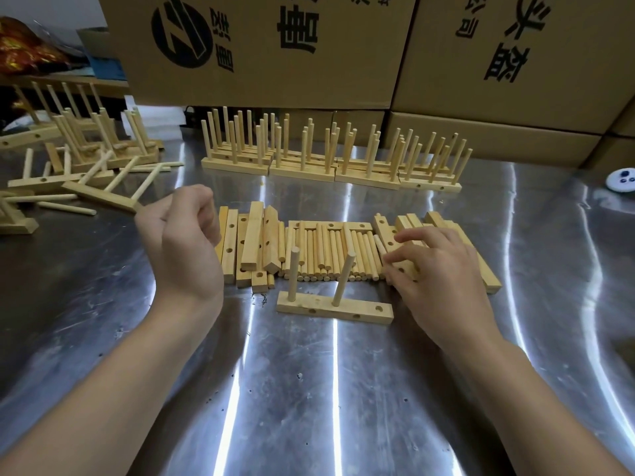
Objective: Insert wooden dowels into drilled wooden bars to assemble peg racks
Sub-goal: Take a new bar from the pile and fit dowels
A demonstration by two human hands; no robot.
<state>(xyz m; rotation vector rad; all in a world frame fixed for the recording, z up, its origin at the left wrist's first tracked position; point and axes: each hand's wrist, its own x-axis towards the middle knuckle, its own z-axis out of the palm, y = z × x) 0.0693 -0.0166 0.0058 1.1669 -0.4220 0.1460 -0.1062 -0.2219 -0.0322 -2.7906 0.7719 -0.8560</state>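
A drilled wooden bar (360, 309) lies on the steel table in front of me with two dowels (293, 273) standing upright in it and one top hole at its right end empty. Behind it lies a row of loose dowels (330, 252), flanked by stacked drilled bars (252, 240) on both sides. My left hand (182, 242) hovers left of the stack, fingers loosely curled, with nothing seen in it. My right hand (439, 273) rests on the right-hand bars, its fingertips touching the pieces at the right end of the dowel row.
Finished peg racks (336, 156) stand in a row at the back. More racks lie tumbled at the far left (99, 159). Cardboard boxes (309, 49) wall off the rear. A small white round object (622, 178) sits at the right edge.
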